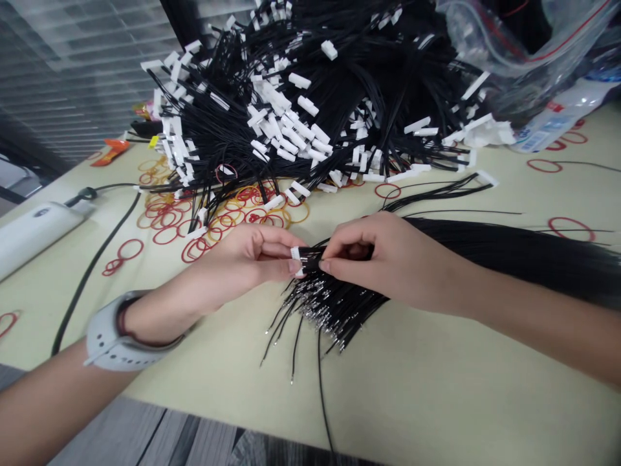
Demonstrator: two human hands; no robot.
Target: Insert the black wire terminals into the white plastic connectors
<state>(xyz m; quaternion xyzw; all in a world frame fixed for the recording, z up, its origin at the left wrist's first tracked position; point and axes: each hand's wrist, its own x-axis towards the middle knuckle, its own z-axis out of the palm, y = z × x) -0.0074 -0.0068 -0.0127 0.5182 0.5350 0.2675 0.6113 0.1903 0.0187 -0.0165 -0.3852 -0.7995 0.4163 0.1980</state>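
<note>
My left hand [252, 259] pinches a small white connector [296, 257] between thumb and fingertips. My right hand [383, 259] is closed in a pinch on black wires [315, 259] right at that connector, the two hands touching tip to tip. Below them a loose bundle of black wires with metal terminal ends [330, 310] fans out on the pale table [436, 388]. The bundle runs under my right hand and off to the right [524, 249]. A grey watch band sits on my left wrist [114, 340].
A big heap of black wires fitted with white connectors [301, 103] fills the back. Red and yellow rubber bands [213, 213] lie scattered left of centre. A white power strip [33, 230] and black cable [92, 265] are at left, clear plastic bags [524, 45] at back right.
</note>
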